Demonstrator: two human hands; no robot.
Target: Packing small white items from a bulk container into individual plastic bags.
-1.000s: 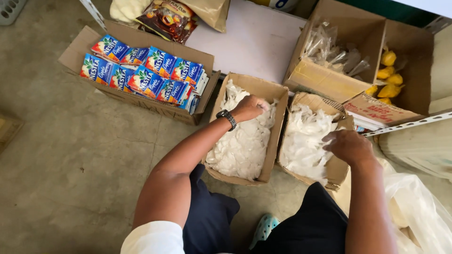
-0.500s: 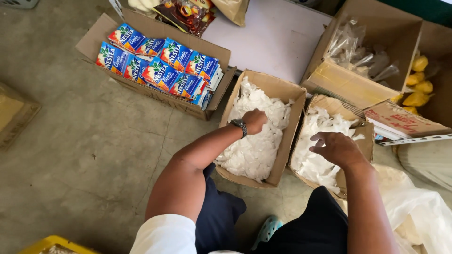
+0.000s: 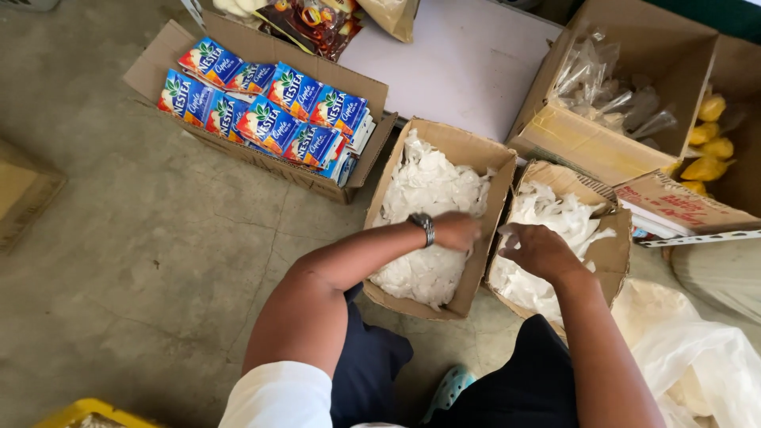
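- Left hand (image 3: 456, 231) sits low in the middle cardboard box (image 3: 476, 152), over its right side, on the heap of white plastic bags (image 3: 428, 190). Fingers curled in and pressed together; they look closed on a bit of white plastic, but the grip itself is hidden, so can't tell for sure.
- Wristwatch (image 3: 422, 227) on the left wrist, dark strap.
- Right hand (image 3: 541, 250) is over the left edge of the second cardboard box (image 3: 614, 252), just beside the left hand, the shared box walls between them. Fingers bent, tips touching the white bags (image 3: 555, 214) in that box; whether it's pinching one, can't tell.
- Both boxes stand side by side on the concrete floor (image 3: 119, 261), walls touching, both well filled with crumpled white bags.
- Left of them: open carton (image 3: 158, 59) packed with blue drink packets (image 3: 261, 107), standing in rows.
- Behind: flat white board (image 3: 460, 63), and a larger tilted box (image 3: 666, 47) with clear plastic bags (image 3: 606, 91) in it.
- Far right: yellow pieces (image 3: 705, 143) in another box, partly hidden.
- Loose white plastic sheet (image 3: 697, 364) on the floor by the right arm.
- Yellow crate corner (image 3: 91, 412) at bottom left.
- Person is crouched, dark trousers, white sleeve.
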